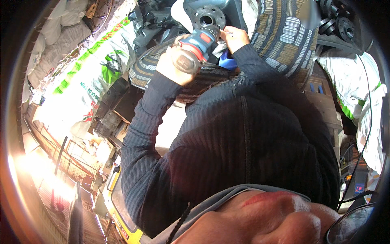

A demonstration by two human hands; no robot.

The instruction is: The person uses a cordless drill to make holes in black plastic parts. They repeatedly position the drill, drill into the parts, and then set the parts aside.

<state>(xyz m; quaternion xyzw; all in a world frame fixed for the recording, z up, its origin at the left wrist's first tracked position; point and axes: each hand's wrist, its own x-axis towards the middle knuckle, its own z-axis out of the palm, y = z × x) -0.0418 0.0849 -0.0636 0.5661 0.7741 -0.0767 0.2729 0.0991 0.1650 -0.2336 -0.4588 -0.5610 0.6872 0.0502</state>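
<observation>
My left hand (172, 68) is wrapped round the grip of a blue-grey cordless drill (198, 44) with red trim. The drill's chuck points away from me, close to a dark round metal flange (209, 17) with a central hole and smaller holes round it. Beside the chuck, my right hand (236, 39) has its thumb and fingers drawn together. What they pinch, if anything, is too small to make out. Just below that hand lies something blue and shiny (228, 61), partly covered by my sleeve.
Patterned cushion-like rolls (284, 38) lie in front of me and to the right. More dark flanged parts (344, 29) fill a grey bin at the far right. White plastic sacks (91, 79) stand at the left, others (345, 77) at the right. A thin black cable (369, 87) hangs there.
</observation>
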